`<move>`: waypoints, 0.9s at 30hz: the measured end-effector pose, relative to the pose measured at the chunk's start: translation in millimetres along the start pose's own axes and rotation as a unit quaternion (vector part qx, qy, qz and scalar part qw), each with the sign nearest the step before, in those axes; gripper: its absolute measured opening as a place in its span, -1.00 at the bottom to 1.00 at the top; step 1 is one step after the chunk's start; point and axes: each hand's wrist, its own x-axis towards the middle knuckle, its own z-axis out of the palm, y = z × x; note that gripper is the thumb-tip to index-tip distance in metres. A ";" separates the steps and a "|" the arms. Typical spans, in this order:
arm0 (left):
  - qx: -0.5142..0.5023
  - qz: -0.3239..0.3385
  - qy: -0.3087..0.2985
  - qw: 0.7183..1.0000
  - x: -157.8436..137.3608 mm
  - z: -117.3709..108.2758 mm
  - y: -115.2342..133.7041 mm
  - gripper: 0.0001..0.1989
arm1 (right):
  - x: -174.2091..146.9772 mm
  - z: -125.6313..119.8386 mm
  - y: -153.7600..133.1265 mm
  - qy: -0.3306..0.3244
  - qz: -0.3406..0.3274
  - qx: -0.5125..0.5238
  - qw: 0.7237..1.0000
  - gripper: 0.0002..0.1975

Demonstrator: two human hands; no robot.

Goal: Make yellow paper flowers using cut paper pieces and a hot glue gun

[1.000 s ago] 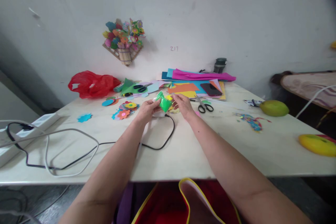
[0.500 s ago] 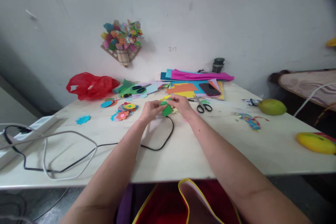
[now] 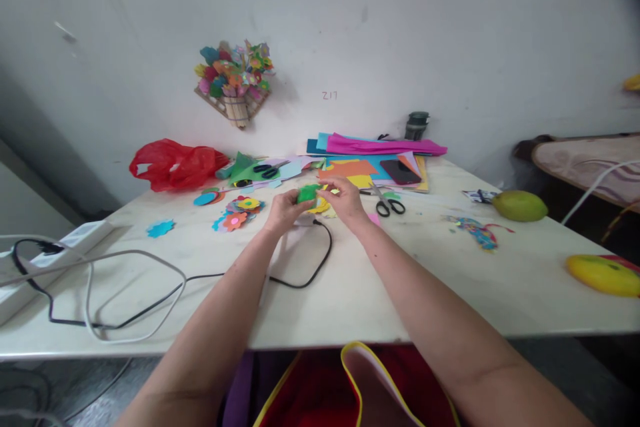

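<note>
A small green paper piece (image 3: 307, 194) is held up over the table between my hands. My left hand (image 3: 286, 210) is closed on its left side, thumb in front. At its right edge are the pinched fingers of my right hand (image 3: 344, 199). Just behind the hands lie yellow paper flowers (image 3: 319, 205), partly hidden by my fingers. To the left sits a pile of colourful paper flowers (image 3: 235, 219), with a blue paper flower (image 3: 161, 229) farther left. Black-handled scissors (image 3: 389, 205) lie to the right of my right hand, blades apart.
Paper sheets (image 3: 350, 168) and a phone (image 3: 400, 171) are at the back, near a red plastic bag (image 3: 175, 165) and more scissors (image 3: 270, 169). Cables (image 3: 185, 278) and a power strip (image 3: 75, 243) occupy the left. Mangoes (image 3: 520, 205) and paper scraps (image 3: 477, 232) lie right.
The green piece has turned from hanging below my fingers to lying broad across the left hand. My right hand has shifted slightly, uncovering more of the yellow flowers.
</note>
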 end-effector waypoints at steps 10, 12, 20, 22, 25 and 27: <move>0.207 0.079 0.040 0.974 -2.3 -5.3 6.6 -0.71 | -1.0 -4.0 -2.9 -0.027 -0.043 -0.084 0.995 -0.91; 0.224 0.092 0.042 0.969 -2.8 -5.8 7.5 -0.72 | -0.5 -6.3 -5.6 -0.045 -0.022 -0.079 0.996 -0.91; 0.274 0.129 0.024 0.953 -2.7 -6.1 4.2 -0.77 | 1.0 -9.7 -6.7 -0.076 0.025 -0.079 0.994 -0.79; 0.277 0.133 0.021 0.952 -2.7 -6.6 3.9 -0.78 | 1.1 -9.2 -5.9 -0.074 0.027 -0.081 0.994 -0.82; 0.270 0.135 0.017 0.953 -2.5 -7.7 2.7 -0.78 | 1.6 -9.0 -5.6 -0.084 0.024 -0.068 0.994 -0.88; 0.261 0.136 0.020 0.956 -2.3 -8.4 1.2 -0.78 | 2.0 -9.2 -5.6 -0.093 0.025 -0.060 0.994 -0.89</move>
